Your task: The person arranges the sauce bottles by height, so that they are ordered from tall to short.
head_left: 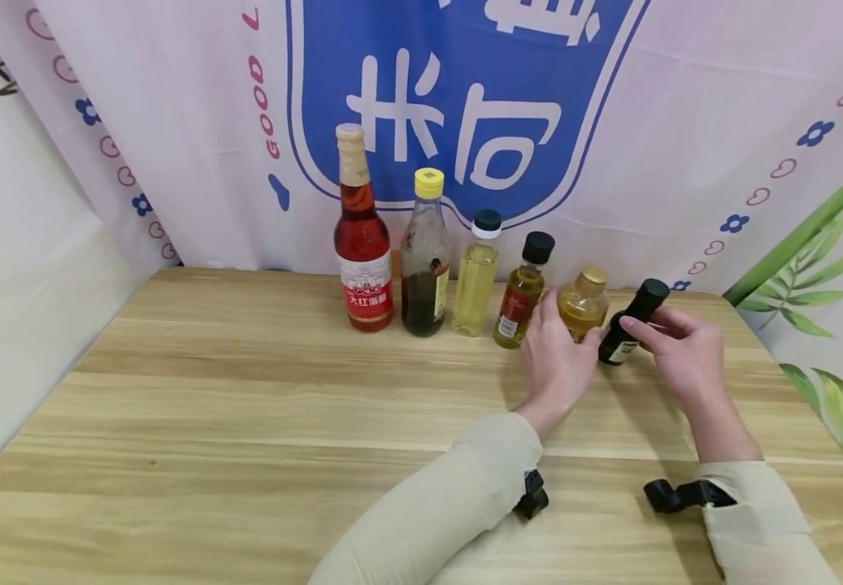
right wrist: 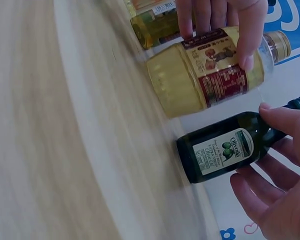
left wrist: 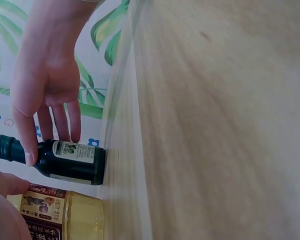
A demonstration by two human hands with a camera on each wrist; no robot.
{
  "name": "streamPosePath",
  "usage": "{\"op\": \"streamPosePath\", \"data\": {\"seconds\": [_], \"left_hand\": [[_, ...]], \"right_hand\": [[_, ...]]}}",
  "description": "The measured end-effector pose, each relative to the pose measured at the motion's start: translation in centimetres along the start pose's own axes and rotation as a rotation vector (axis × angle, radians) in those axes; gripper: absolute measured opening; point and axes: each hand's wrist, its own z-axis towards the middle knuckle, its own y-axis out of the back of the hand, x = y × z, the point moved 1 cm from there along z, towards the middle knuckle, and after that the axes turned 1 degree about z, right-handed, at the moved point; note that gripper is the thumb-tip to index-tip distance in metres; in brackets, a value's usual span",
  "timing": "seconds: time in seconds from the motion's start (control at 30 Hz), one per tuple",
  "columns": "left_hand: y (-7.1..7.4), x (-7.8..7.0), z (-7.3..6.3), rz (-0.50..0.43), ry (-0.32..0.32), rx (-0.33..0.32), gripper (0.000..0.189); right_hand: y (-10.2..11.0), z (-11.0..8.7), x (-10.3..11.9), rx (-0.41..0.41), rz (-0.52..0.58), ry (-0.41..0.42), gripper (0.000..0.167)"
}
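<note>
My left hand [head_left: 556, 349] grips a squat clear bottle of yellow cooking oil [head_left: 584, 307] with a gold cap. In the right wrist view its thumb lies on one side of the maroon-and-gold label and the fingers on the other. Just to the right, my right hand [head_left: 690, 353] holds a small dark green olive oil bottle [right wrist: 222, 150] around its shoulder, thumb in front and fingers behind. That bottle leans to the right in the head view, its base at or very near the tabletop. A narrow gap separates the two bottles.
Left of my hands, a row holds a black-capped oil bottle [head_left: 519, 296], a pale oil bottle [head_left: 475, 284], a yellow-capped dark sauce bottle [head_left: 423, 292] and a tall red vinegar bottle [head_left: 364, 244]. A printed curtain [head_left: 223, 162] hangs behind the wooden table [head_left: 245, 431].
</note>
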Motion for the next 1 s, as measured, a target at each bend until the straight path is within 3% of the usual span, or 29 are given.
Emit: {"op": "streamPosePath", "data": {"seconds": [0.13, 1.0], "left_hand": [[-0.06, -0.03, -0.04, 0.003, -0.005, 0.011, 0.077], [0.17, -0.01, 0.05, 0.001, -0.001, 0.023, 0.078]], "right_hand": [[0.27, 0.0, -0.36, 0.009, -0.056, -0.004, 0.059], [0.05, 0.26, -0.71, 0.018, -0.046, -0.015, 0.064]]}}
